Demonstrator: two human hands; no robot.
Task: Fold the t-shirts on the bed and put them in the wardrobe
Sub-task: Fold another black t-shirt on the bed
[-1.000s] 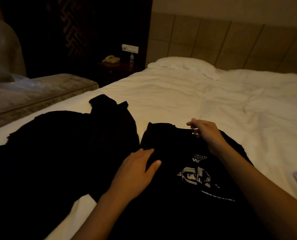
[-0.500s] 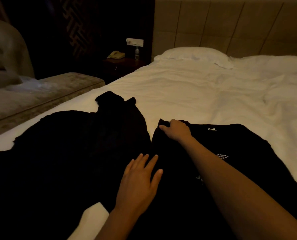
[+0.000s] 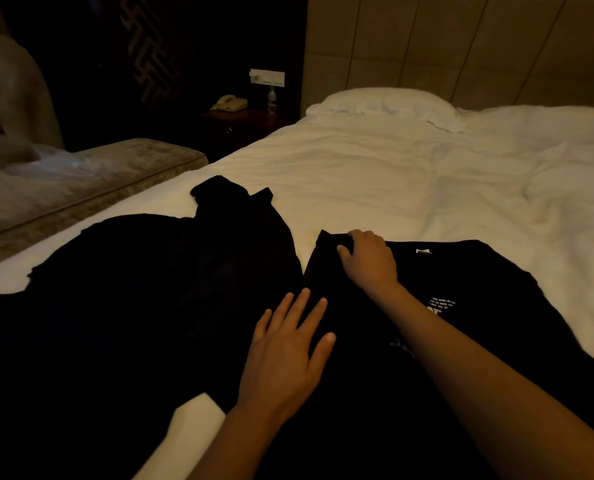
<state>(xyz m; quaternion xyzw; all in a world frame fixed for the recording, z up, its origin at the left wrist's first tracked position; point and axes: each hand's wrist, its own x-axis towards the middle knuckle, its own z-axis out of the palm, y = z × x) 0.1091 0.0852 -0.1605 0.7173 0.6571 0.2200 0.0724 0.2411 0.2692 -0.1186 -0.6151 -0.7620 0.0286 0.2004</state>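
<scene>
Right hand [image 3: 368,259] reaches across from the lower right, forearm running diagonally over the printed black t-shirt [image 3: 462,306]; fingers curled down over that shirt's far left corner, thumb tucked against the fabric edge, gripping the cloth. Left hand [image 3: 285,355] lies palm down with fingers straight and spread, holding nothing, resting on the dark fabric nearer the camera than the right hand, at about the seam where the two garments meet. Printed t-shirt lies spread on the white bed [image 3: 375,174], neck label showing pale at its far edge, part of a white chest print visible just right of the right forearm; the forearm hides the rest of the print. Second black t-shirt [image 3: 133,306] lies on the bed just left of the printed one, spread flat, one sleeve or collar part bunched at its far end; the two shirts touch or overlap under the left hand, exact edge not discernible in the dim light. White pillow [image 3: 385,102] at the head of the bed, against the padded headboard [image 3: 462,46]. Left of the bed head, a dark nightstand [image 3: 240,126] carrying a telephone [image 3: 229,103] and a small water bottle [image 3: 271,100]; wall switch panel [image 3: 267,77] above them. Upholstered bench [image 3: 81,181] along the bed's left side.
</scene>
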